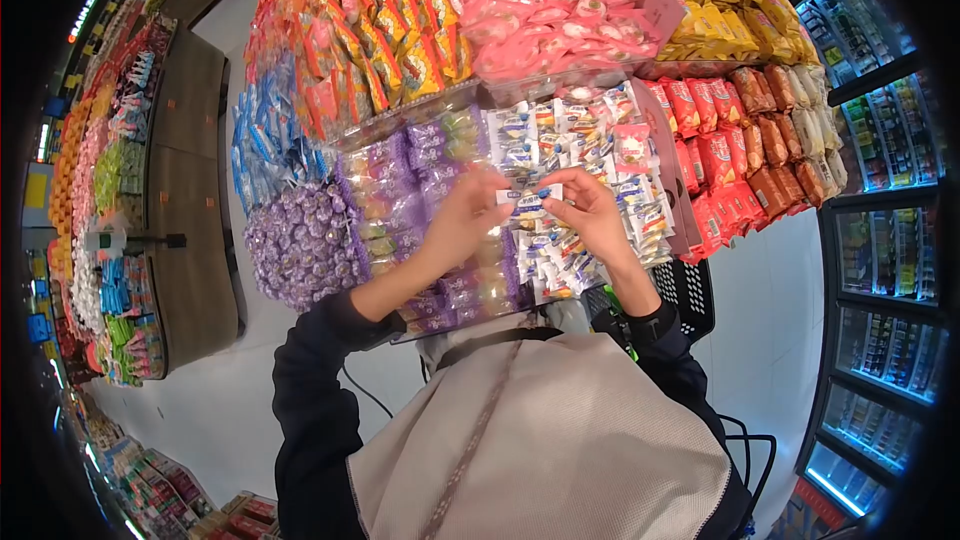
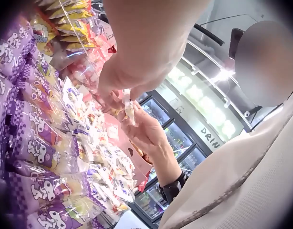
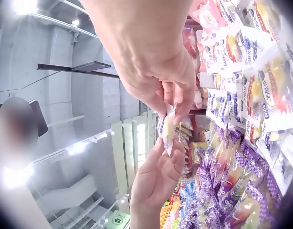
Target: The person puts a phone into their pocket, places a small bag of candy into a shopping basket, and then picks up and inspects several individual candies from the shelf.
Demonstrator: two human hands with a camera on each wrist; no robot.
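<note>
A small white snack packet (image 1: 535,204) with blue print is held between both hands over the candy display. My left hand (image 1: 468,212) pinches its left end, and my right hand (image 1: 592,218) pinches the other end between thumb and fingers. In the right wrist view the packet (image 3: 167,130) shows a pale yellow piece inside its wrapper. Just beneath the hands lies a heap of similar white packets (image 1: 570,140). Purple checked bags (image 1: 400,190) of candy fill the section under my left forearm.
Pink bags (image 1: 550,10) and yellow bags (image 1: 715,30) are piled farther back. Red packets (image 1: 715,155) stand to the right behind a pink divider (image 1: 668,175). A black basket (image 1: 692,290) sits by the right forearm. Drink coolers (image 1: 885,130) line the right side.
</note>
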